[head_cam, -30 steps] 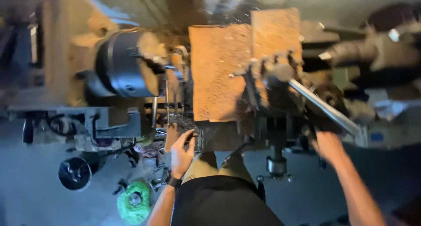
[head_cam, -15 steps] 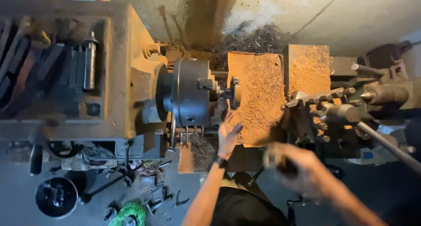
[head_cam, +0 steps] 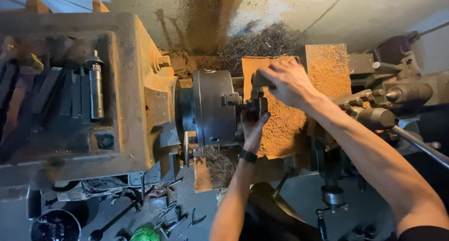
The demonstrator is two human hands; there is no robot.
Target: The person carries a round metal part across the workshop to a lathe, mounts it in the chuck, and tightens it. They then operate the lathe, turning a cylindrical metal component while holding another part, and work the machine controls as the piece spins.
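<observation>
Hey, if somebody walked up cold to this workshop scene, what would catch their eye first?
Probably the two hands meeting at the middle: the right hand reaches in from above and the left hand comes up from below, both on a small dark part at the face of the big round metal chuck. Next, the rusty lathe body fills the left, with a heap of metal shavings behind.

We found the chuck (head_cam: 213, 107) blocking at nine o'clock, the tool post (head_cam: 374, 110) at three (open room only toward six).
</observation>
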